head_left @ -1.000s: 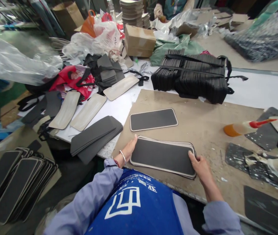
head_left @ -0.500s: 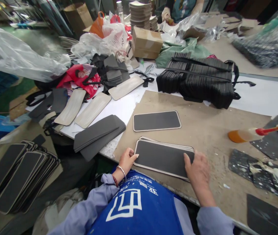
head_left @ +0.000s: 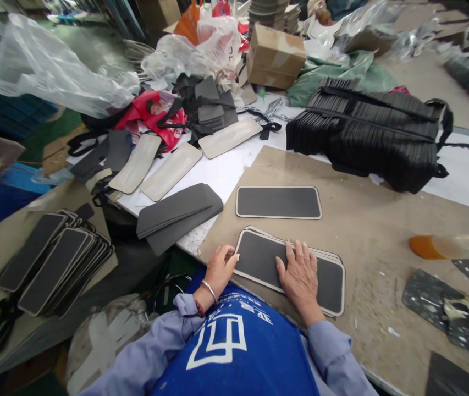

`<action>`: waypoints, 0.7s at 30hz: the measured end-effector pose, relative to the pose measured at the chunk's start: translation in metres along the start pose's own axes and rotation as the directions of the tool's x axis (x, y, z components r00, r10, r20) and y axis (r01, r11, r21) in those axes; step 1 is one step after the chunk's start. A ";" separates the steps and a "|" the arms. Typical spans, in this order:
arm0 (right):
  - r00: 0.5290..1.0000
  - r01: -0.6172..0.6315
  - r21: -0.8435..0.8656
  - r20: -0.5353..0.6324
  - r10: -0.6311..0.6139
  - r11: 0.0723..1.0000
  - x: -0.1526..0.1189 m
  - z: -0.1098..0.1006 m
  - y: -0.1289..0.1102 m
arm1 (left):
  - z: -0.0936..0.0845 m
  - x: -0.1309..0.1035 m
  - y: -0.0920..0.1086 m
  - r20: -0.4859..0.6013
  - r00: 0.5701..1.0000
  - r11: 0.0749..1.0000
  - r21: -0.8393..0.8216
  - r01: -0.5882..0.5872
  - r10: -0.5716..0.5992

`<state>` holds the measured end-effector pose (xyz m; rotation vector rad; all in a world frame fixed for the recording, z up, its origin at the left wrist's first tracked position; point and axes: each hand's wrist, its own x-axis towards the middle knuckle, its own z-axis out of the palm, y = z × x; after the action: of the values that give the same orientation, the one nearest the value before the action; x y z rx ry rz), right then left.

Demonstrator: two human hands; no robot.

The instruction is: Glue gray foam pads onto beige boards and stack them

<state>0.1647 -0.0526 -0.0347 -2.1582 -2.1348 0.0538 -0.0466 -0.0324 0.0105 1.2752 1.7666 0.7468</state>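
A small stack of dark panels with pale rims lies slightly fanned on the brown board. At its left end is my left hand, fingers curled and thumb at the edge of the top panel. My right hand lies flat across the middle of that panel, fingers spread. Just behind the stack is a single rimmed dark panel. Plain dark grey pieces lie overlapped to the left, with pale curved pieces beyond them.
A strapped black bundle stands at the back right, near a cardboard box. An orange-filled bottle lies on the right. More rimmed panels are piled at lower left. Plastic bags fill the back left.
My right hand has moved from the stack's right end to the middle of the top panel and lies flat. My left hand stays by the left end. The camera view has shifted.
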 end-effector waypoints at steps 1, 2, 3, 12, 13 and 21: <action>1.000 -0.001 -0.001 -0.001 0.001 1.000 0.000 -0.001 0.000 | 0.000 -0.001 0.001 0.022 0.999 0.999 -0.028 0.024 -0.023; 1.000 -0.002 0.000 -0.002 0.002 1.000 0.000 -0.001 -0.001 | 0.000 0.000 0.001 0.049 0.997 0.997 -0.056 0.062 -0.059; 1.000 -0.004 0.004 -0.003 0.004 1.000 0.001 -0.002 -0.001 | 0.002 0.000 0.000 0.076 0.992 0.991 -0.083 0.105 -0.099; 1.000 -0.015 0.042 -0.009 0.015 0.999 0.000 -0.003 -0.002 | 0.016 0.010 -0.014 0.231 0.946 0.939 -0.204 0.276 -0.228; 1.000 -0.016 0.038 -0.010 0.016 0.999 0.000 -0.003 -0.002 | 0.017 0.010 -0.015 0.229 0.947 0.939 -0.210 0.273 -0.225; 1.000 -0.018 0.038 -0.008 0.018 0.999 0.000 -0.003 -0.003 | 0.021 0.012 -0.018 0.206 0.962 0.953 -0.207 0.223 -0.180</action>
<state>0.1622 -0.0523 -0.0315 -2.1531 -2.0924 0.0860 -0.0391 -0.0269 -0.0181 0.9603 1.5818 0.6694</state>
